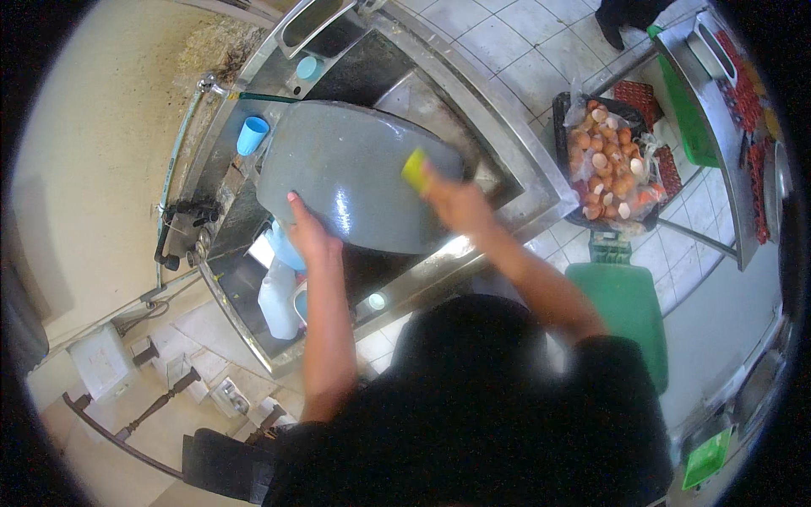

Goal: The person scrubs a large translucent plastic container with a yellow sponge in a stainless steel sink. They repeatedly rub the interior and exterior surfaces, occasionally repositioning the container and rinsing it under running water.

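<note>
A large grey tub rests tilted over the stainless-steel sink, its smooth outer wall facing up. My left hand grips the tub at its near left edge, thumb lying on the grey wall. In my right hand is a yellow-green sponge, held against the tub's right side; hand and sponge are slightly blurred. The inside of the tub is hidden.
A blue cup and a round turquoise lid sit along the sink's back ledge. Beside my left forearm lies a whitish plastic jug. On the right, a black crate holds eggshells, near a green bin lid. A person's dark shoe shows at the top.
</note>
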Motion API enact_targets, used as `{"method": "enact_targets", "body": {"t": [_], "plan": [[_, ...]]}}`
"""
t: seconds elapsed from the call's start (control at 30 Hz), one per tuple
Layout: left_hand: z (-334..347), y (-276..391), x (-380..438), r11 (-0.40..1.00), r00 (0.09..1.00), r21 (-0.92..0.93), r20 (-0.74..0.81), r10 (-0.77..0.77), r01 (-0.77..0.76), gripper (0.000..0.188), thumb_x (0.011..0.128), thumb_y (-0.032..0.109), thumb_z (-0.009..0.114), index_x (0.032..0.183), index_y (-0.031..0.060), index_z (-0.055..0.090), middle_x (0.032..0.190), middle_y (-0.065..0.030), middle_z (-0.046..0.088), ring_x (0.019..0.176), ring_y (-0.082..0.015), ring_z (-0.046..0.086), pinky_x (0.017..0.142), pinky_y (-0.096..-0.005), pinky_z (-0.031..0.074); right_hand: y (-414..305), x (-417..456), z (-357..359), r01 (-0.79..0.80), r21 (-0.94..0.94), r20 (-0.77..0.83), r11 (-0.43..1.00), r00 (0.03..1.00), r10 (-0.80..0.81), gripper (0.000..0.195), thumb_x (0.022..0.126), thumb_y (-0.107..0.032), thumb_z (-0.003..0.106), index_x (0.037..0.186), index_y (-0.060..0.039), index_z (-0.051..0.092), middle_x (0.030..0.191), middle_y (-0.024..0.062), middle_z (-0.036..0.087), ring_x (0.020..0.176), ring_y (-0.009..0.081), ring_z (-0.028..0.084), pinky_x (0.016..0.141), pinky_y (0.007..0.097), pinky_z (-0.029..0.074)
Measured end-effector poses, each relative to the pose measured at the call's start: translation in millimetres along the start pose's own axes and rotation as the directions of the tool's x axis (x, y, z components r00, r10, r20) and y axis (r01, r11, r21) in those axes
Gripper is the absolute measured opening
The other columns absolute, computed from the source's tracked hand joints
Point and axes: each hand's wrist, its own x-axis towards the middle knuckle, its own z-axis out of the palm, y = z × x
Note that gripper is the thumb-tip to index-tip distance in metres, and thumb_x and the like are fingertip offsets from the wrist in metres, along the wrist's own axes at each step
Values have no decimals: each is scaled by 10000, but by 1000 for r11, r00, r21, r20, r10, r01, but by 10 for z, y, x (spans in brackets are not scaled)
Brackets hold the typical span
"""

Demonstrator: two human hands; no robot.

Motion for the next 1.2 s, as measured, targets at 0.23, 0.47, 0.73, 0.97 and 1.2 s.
{"method": "enact_targets", "body": {"t": [0.23,0.47,0.73,0.97,1.2], "plan": [[-1,58,-60,998,1000,54,-10,-21,22,633,935,440,559,1300,-58,420,1226,-167,552,1036,-286,597,878,-431,512,-127,50,113,237,-91,-42,967,970,-241,491,901,-334,604,1369,-239,490,631,183,620,531,318,635,514,412,515],[64,91,-86,994,999,109,-47,-25,30,637,935,449,551,1293,-63,428,1219,-171,554,1043,-295,596,880,-446,516,-106,19,-65,224,-205,160,953,968,-194,498,912,-378,572,1385,-271,460,586,162,598,479,328,601,449,412,492],[107,115,-164,984,996,175,-93,-3,19,645,937,459,542,1276,-81,441,1240,-180,539,1057,-307,590,875,-451,520,-154,-9,16,94,-100,107,991,991,-83,486,923,-372,553,1389,-279,449,619,174,612,525,352,623,482,433,516],[156,165,-186,972,995,232,-97,-11,33,661,946,498,494,1322,-42,430,1294,-153,529,1118,-317,569,939,-455,480,-359,-56,146,167,-55,43,984,985,-165,513,941,-363,531,1418,-226,403,661,192,628,560,365,636,518,428,525],[140,141,-112,965,992,261,-126,32,2,694,956,491,480,1305,-106,413,1226,-195,552,1057,-300,580,901,-421,504,-437,45,9,-172,205,-45,964,982,185,450,930,-273,572,1347,-120,502,669,221,610,570,341,640,505,418,506]]}}
